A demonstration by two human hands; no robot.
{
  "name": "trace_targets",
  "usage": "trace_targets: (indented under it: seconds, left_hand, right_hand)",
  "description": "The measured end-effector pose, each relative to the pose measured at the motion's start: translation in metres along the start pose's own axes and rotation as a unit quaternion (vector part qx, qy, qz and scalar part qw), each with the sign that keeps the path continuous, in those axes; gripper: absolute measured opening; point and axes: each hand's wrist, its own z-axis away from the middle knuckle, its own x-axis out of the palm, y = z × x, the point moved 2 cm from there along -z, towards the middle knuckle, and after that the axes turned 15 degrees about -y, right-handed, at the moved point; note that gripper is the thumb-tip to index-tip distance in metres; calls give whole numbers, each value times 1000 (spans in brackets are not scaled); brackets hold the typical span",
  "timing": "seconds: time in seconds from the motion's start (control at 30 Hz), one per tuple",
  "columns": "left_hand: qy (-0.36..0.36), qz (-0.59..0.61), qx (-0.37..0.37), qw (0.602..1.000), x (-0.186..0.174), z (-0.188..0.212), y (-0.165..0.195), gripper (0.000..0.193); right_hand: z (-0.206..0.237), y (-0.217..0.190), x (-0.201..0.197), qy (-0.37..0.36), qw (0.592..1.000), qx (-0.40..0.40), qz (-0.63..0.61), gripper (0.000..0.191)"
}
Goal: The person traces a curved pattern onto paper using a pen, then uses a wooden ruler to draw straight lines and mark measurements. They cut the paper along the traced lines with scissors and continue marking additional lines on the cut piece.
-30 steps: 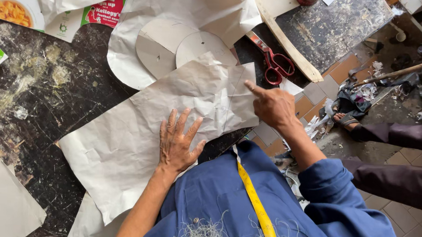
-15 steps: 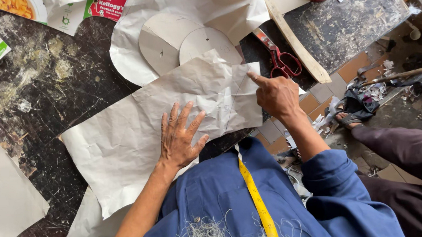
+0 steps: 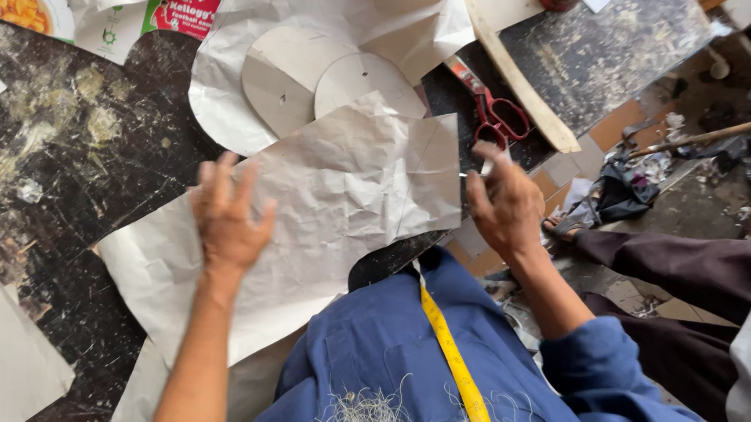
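While both hands work, a big crinkled paper sheet [image 3: 332,199] lies spread on the dark table [image 3: 61,171]

On the sheet's near-left part the left hand [image 3: 230,218] lies flat with fingers spread, holding nothing, and at the sheet's right edge the right hand [image 3: 506,207] has its fingers curled, but I cannot tell if it grips the edge; two round card discs [image 3: 314,83] sit just past the sheet's far edge, and red scissors [image 3: 498,118] lie just past its far-right corner

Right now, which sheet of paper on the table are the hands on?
The crumpled brown sheet nearest the person: the left hand lies flat on it, the right hand at its edge.
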Motion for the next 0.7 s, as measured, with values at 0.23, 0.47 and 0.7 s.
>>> trace_targets:
  seconds: [0.23, 0.47, 0.7]
  left_hand:
    - [101, 47, 14, 994, -22, 19, -18, 46]
    - [297, 91, 1, 951, -19, 110, -51, 30]
    - [161, 27, -145, 976, 30, 195, -57, 47]
  right_hand:
    - [-30, -22, 3, 57, 972, -17, -225, 44]
    - [24, 120, -121, 261, 950, 73, -153, 8]
    - [100, 225, -168, 309, 888, 5, -341, 13]
